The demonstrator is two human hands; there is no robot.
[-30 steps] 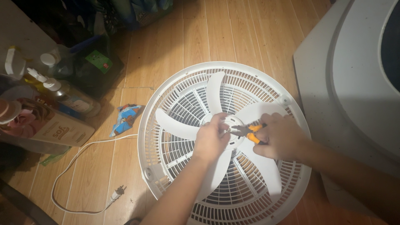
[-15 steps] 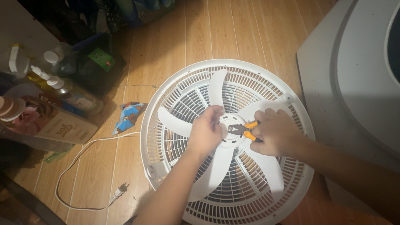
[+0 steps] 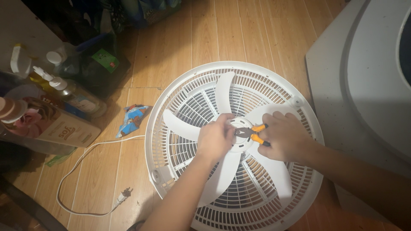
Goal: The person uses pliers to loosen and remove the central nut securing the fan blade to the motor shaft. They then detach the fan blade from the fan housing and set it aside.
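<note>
Bottles [image 3: 64,124]: lying and standing at far left on the wooden floor [image 3: 192,42], well apart from the hands.
Cord [image 3: 85,171]: white, loops across the floor from the fan's left rim; its plug [image 3: 123,196] lies free beside the grille.
Wrapper [image 3: 132,119]: small blue crumpled piece, just left of the grille.
Fan [image 3: 171,141]: white round grille flat on the floor, face up, five white blades [image 3: 224,92] showing inside.
Left hand [image 3: 216,139]: fingers curled down onto the hub [image 3: 237,147] at the fan's centre, pinching at its top edge; what lies under the fingertips cannot be told.
Pliers [image 3: 250,133]: orange handles, dark nose pointing left onto the hub, nose tip just beside the left fingertips.
Right hand [image 3: 284,137]: closed around the pliers' handles, resting over a blade right of the hub.
White appliance [image 3: 364,85]: large, at far right, beside the grille.
Change from half a second ago: left hand has slid right and down toward the hub centre, now closer to the pliers' nose; right hand and pliers stay almost where they were; fan unmoved.
</note>
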